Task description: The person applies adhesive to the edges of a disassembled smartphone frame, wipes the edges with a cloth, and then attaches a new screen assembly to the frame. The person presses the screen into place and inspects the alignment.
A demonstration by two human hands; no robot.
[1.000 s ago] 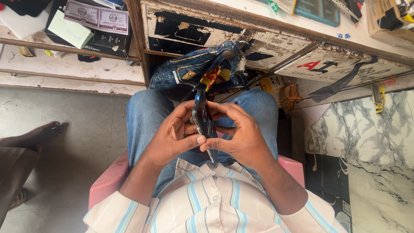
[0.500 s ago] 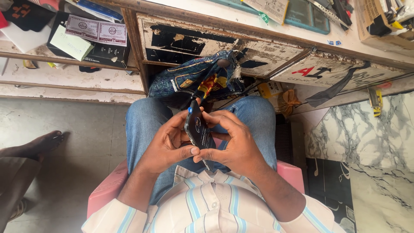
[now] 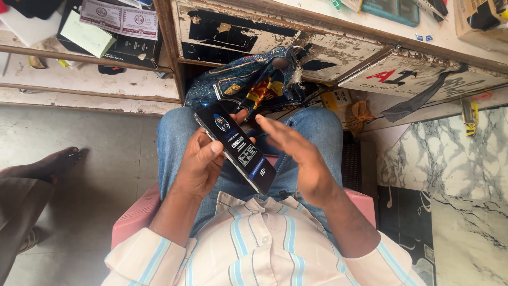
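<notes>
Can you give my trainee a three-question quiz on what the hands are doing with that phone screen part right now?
1. Which hand holds the dark phone screen part?
2. True or false: the right hand is gripping the screen part.
3. What lies beyond the hands, under the worn drawers? A) a blue patterned cloth bag B) a red toolbox C) a coil of rope

Key:
1. The left hand, gripping it along its edge over the lap.
2. False; it hovers open beside the part, fingers spread.
3. A, the blue patterned cloth bag.
</notes>
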